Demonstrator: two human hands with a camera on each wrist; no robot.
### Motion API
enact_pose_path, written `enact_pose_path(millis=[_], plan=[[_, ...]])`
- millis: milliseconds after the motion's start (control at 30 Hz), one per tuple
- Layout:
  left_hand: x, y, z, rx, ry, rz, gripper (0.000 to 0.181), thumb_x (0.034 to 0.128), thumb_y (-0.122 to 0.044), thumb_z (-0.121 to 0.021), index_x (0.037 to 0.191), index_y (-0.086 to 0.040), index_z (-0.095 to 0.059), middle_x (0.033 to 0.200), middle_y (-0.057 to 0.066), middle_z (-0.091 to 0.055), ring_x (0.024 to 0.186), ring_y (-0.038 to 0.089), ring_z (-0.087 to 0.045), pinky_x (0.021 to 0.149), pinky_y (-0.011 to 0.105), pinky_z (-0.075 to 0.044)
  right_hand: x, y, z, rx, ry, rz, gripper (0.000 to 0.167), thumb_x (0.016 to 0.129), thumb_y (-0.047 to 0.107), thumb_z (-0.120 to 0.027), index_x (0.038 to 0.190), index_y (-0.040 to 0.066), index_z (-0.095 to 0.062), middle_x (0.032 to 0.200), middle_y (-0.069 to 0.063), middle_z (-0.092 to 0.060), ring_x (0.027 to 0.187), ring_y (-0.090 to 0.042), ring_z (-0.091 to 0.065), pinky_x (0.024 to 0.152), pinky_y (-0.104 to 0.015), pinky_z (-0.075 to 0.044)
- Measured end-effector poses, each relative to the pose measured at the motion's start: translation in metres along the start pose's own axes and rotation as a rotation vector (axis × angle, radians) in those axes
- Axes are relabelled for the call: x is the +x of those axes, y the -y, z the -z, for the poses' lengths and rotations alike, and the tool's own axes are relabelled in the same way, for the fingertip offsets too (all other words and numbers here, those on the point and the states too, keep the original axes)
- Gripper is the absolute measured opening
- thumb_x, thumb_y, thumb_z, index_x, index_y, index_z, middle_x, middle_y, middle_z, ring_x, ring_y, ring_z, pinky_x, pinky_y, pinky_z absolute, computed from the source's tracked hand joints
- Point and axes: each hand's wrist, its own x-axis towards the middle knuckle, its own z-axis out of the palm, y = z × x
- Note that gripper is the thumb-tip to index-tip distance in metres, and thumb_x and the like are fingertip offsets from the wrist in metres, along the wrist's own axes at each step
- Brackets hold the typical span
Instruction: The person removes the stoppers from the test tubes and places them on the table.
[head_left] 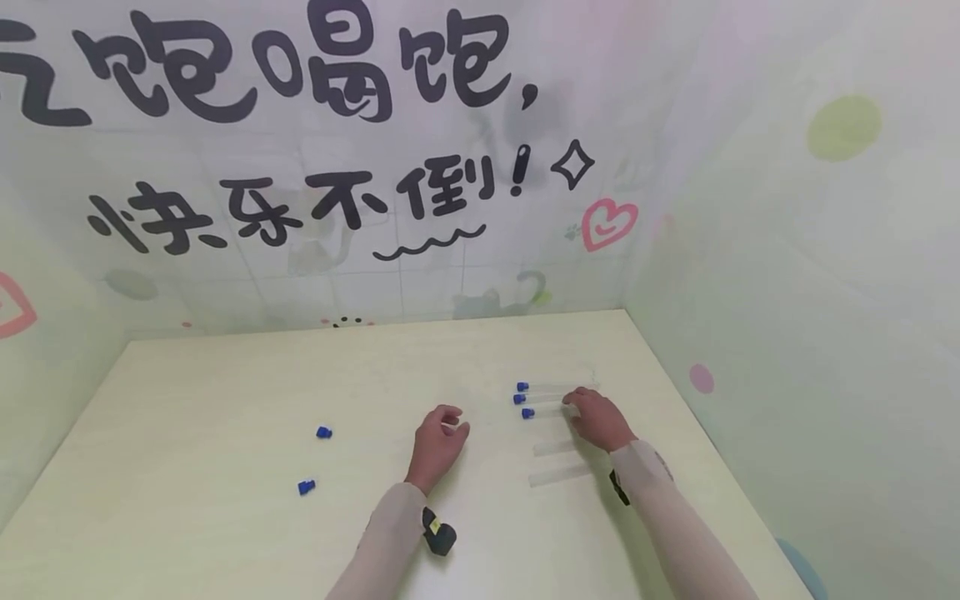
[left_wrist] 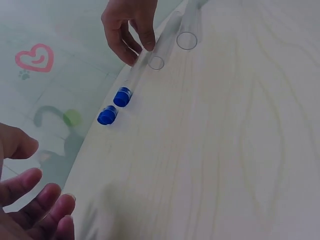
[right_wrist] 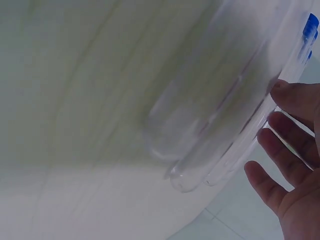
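Note:
Three clear test tubes with blue caps (head_left: 528,413) lie side by side at the table's right. My right hand (head_left: 600,419) is over the nearest of these capped tubes. In the right wrist view its thumb (right_wrist: 295,97) and fingers are apart, close beside the clear tubes (right_wrist: 240,110); whether they touch one is unclear. Two uncapped test tubes (head_left: 561,475) lie nearer me, their round open mouths (left_wrist: 186,41) showing in the left wrist view. My left hand (head_left: 437,446) hovers mid-table with loosely bent fingers and nothing in them.
Two loose blue caps, one farther off (head_left: 324,432) and one nearer (head_left: 306,487), lie on the left of the pale wooden table (head_left: 187,417). A printed white curtain (head_left: 300,292) hangs along the back edge, and another (head_left: 825,292) stands to the right.

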Motion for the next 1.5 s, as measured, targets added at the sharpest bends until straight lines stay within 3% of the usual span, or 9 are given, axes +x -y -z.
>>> enact_pose_path(millis=[233,567,833,1000,1300,1500], plan=[[-0.003,0.006,-0.003,0.018,0.054,-0.016,0.023,0.0887,-0.014,-0.062,0.109,-0.004,-0.06,0.101,0.011,-0.062,0.086,0.019,-0.057,0.071,0.031,-0.048,-0.002,-0.002,-0.004,-0.036,0.021,0.051,0.016,0.081,-0.002,-0.068,0.096,0.003,-0.07,0.093,-0.009,-0.069,0.089,-0.027,-0.065,0.08,-0.039,-0.053],[0.001,0.001,-0.008,0.012,0.042,-0.02,0.027,0.0873,-0.014,-0.065,0.112,-0.004,-0.06,0.103,0.011,-0.062,0.086,0.019,-0.058,0.074,0.033,-0.049,0.0,0.005,-0.007,-0.061,0.027,0.116,0.012,0.079,0.0,-0.07,0.09,0.006,-0.072,0.089,-0.006,-0.069,0.083,-0.023,-0.066,0.075,-0.035,-0.054],[0.005,-0.005,-0.008,0.011,0.046,0.003,0.029,0.0876,-0.016,-0.066,0.114,-0.006,-0.06,0.106,0.011,-0.062,0.09,0.02,-0.058,0.078,0.035,-0.051,0.008,0.026,0.003,0.006,0.06,0.083,0.015,0.08,-0.001,-0.07,0.094,0.006,-0.07,0.095,-0.007,-0.067,0.092,-0.025,-0.065,0.082,-0.039,-0.053],[0.006,-0.007,0.001,-0.018,0.044,0.016,0.03,0.0883,-0.018,-0.065,0.116,-0.007,-0.06,0.108,0.011,-0.062,0.095,0.021,-0.059,0.08,0.037,-0.051,0.015,0.05,0.013,0.045,0.032,0.113,0.016,0.08,-0.001,-0.07,0.095,0.005,-0.07,0.094,-0.006,-0.069,0.092,-0.023,-0.066,0.083,-0.037,-0.053],[0.005,0.002,0.025,-0.014,0.015,0.027,0.031,0.0897,-0.02,-0.064,0.118,-0.009,-0.059,0.109,0.009,-0.063,0.097,0.021,-0.06,0.081,0.036,-0.052,0.028,0.085,0.015,0.058,-0.003,0.149,0.019,0.08,0.0,-0.072,0.097,0.006,-0.071,0.098,-0.005,-0.07,0.094,-0.022,-0.066,0.08,-0.036,-0.054],[0.003,0.002,0.04,-0.033,-0.004,-0.025,0.033,0.0902,-0.019,-0.064,0.12,-0.006,-0.058,0.112,0.014,-0.063,0.099,0.023,-0.06,0.083,0.038,-0.052,0.034,0.097,0.017,0.049,-0.056,0.178,0.019,0.077,-0.001,-0.073,0.094,0.008,-0.071,0.093,-0.004,-0.07,0.088,-0.021,-0.066,0.074,-0.035,-0.055]])
